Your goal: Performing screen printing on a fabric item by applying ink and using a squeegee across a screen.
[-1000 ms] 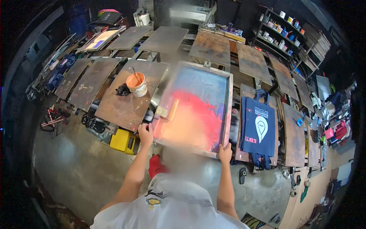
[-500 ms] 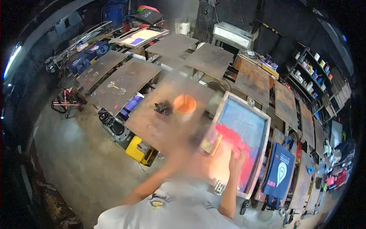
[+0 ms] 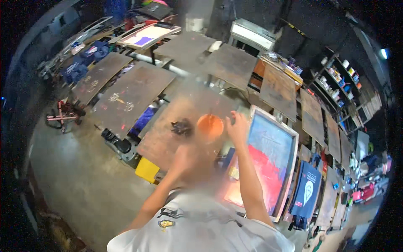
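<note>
My right hand (image 3: 238, 126) is raised just right of an orange-lined tub (image 3: 210, 127); its fingers are apart and hold nothing that I can see. My left hand (image 3: 184, 161) hovers low over the near part of a brown board (image 3: 161, 140), its fingers lost in a smear. Beside the tub lies a dark crumpled lump (image 3: 181, 127). Under and past my right forearm is a wood-framed printing screen (image 3: 295, 153) with a blue mesh. Red ink (image 3: 264, 168) spreads across its nearer half. A squeegee-like block (image 3: 234, 170) is partly hidden by that forearm.
Several flat boards (image 3: 233, 63) stand in rows around me. A navy printed bag (image 3: 306, 187) lies on one at the right. A yellow box (image 3: 147, 170) is below the board's left edge. Another screen (image 3: 151, 35) rests at the far left; shelves of bottles (image 3: 338, 82) stand far right.
My right hand has left the red ink area of the screen and moved away from me and left, beside the orange-lined tub. My left hand shows slightly more now. The view has shifted a little.
</note>
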Available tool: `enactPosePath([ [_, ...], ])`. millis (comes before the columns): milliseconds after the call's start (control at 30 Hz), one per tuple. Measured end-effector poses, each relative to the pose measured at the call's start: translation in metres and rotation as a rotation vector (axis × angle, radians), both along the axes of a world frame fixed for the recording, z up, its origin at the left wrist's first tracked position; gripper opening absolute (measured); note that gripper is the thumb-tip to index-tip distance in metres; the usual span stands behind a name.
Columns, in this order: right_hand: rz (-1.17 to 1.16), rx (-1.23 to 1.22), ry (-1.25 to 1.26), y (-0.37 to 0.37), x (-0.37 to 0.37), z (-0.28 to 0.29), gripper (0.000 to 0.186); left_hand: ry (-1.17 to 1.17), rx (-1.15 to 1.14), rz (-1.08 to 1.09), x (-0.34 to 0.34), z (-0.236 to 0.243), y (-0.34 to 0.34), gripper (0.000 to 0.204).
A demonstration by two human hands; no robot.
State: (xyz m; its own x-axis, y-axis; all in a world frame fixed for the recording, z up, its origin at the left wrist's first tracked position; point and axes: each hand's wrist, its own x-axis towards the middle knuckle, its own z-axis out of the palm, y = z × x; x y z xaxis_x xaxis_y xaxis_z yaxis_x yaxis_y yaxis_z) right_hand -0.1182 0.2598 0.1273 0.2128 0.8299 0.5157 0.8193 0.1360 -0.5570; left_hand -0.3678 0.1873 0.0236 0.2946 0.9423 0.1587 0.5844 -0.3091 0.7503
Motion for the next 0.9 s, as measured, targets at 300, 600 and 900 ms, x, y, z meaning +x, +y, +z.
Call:
enactPosePath([
  [300, 0.108, -0.206, -0.267, 0.054, 0.003, -0.005, 0.043, -0.304, 0.051, -0.008, 0.031, -0.019, 0.079, 0.090],
  [600, 0.244, -0.195, -0.269, 0.071, -0.015, -0.033, 0.031, -0.294, 0.089, -0.198, 0.041, 0.012, 0.121, 0.098],
  [900, -0.068, -0.115, -0.226, 0.015, -0.008, -0.035, 0.019, -0.168, 0.160, -0.164, 0.055, 0.010, 0.111, 0.102],
])
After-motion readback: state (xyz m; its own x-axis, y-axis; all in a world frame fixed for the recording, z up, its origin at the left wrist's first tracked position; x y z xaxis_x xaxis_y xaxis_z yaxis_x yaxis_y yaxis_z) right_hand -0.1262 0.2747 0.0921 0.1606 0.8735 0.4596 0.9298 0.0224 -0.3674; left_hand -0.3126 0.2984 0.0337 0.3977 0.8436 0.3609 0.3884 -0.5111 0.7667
